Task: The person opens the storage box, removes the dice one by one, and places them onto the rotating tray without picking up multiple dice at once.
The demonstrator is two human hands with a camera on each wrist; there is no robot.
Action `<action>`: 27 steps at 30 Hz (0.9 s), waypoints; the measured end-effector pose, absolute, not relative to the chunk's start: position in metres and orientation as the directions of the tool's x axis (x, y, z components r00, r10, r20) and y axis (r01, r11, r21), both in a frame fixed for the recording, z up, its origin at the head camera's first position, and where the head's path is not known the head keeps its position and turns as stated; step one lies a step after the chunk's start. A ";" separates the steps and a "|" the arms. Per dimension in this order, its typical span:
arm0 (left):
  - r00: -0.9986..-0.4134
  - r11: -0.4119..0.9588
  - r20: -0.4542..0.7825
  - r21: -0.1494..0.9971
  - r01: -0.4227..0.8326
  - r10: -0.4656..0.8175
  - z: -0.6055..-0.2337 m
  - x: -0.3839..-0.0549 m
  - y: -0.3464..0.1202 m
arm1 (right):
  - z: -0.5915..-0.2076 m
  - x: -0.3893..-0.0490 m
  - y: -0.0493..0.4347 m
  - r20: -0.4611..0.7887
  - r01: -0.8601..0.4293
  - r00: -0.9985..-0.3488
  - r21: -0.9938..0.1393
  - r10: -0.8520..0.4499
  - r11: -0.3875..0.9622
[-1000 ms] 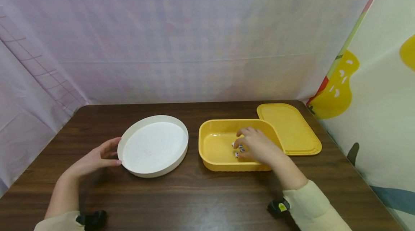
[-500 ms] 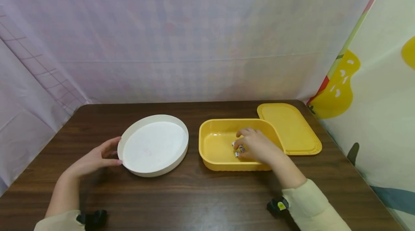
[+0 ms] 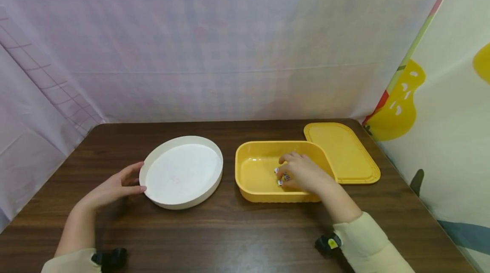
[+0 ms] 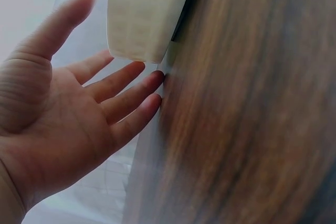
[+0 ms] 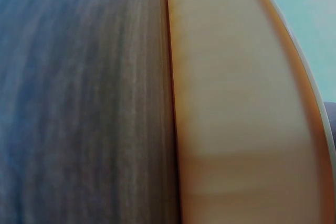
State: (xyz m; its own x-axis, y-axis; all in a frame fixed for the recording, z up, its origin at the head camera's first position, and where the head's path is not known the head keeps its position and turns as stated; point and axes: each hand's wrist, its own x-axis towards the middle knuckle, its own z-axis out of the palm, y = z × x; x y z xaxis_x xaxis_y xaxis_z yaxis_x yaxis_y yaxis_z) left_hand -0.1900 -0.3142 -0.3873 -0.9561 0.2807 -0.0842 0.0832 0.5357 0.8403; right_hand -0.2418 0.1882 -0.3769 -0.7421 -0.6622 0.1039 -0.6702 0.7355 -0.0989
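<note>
My left hand [image 3: 112,190] is at the left side of a round white tray [image 3: 181,206]. Its fingers and thumb are spread, and in the left wrist view the fingertips touch the tray's pale outer wall [image 4: 144,19]. My right hand [image 3: 304,173] reaches into a yellow rectangular box [image 3: 245,175], fingers bent loosely over several small white pieces with dark marks [image 3: 286,177]. These lie on the box floor between thumb and fingers; their kind is too small to tell. The right wrist view shows mostly the box's outer wall [image 5: 241,93], so the fingertips are hidden there.
A flat yellow lid [image 3: 344,154] lies behind and right of the box, partly beside its rim. The dark wooden table [image 3: 229,239] carries everything. A pale cloth [image 3: 229,43] hangs behind the table, and a printed one [image 3: 451,107] hangs on the right.
Both hands stay nearly still; the right fingers shift very slightly over the small pieces. The tray, box and lid have not visibly moved.
</note>
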 end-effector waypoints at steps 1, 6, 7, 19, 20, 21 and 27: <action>-0.957 0.538 -0.083 0.839 0.084 0.279 -0.387 -0.190 -0.314 | -0.377 -0.242 0.188 0.102 -0.669 -0.743 -0.101 -0.661 0.736; -0.958 0.539 -0.083 0.838 0.081 0.273 -0.387 -0.190 -0.313 | -0.376 -0.241 0.188 0.101 -0.672 -0.741 -0.103 -0.664 0.734; -0.959 0.541 -0.082 0.837 0.081 0.271 -0.388 -0.190 -0.312 | -0.376 -0.241 0.188 0.102 -0.673 -0.740 -0.102 -0.665 0.733; -0.962 0.581 -0.089 0.810 0.080 0.257 -0.388 -0.191 -0.309 | -0.376 -0.241 0.189 0.109 -0.665 -0.747 -0.101 -0.656 0.740; -0.963 0.584 -0.091 0.808 0.078 0.255 -0.389 -0.192 -0.310 | -0.376 -0.241 0.190 0.112 -0.663 -0.749 -0.101 -0.653 0.742; -0.962 0.584 -0.089 0.808 0.081 0.257 -0.388 -0.192 -0.310 | -0.375 -0.241 0.190 0.118 -0.661 -0.750 -0.101 -0.651 0.743; -0.961 0.586 -0.090 0.806 0.084 0.261 -0.387 -0.191 -0.311 | -0.369 -0.240 0.191 0.140 -0.658 -0.752 -0.106 -0.644 0.745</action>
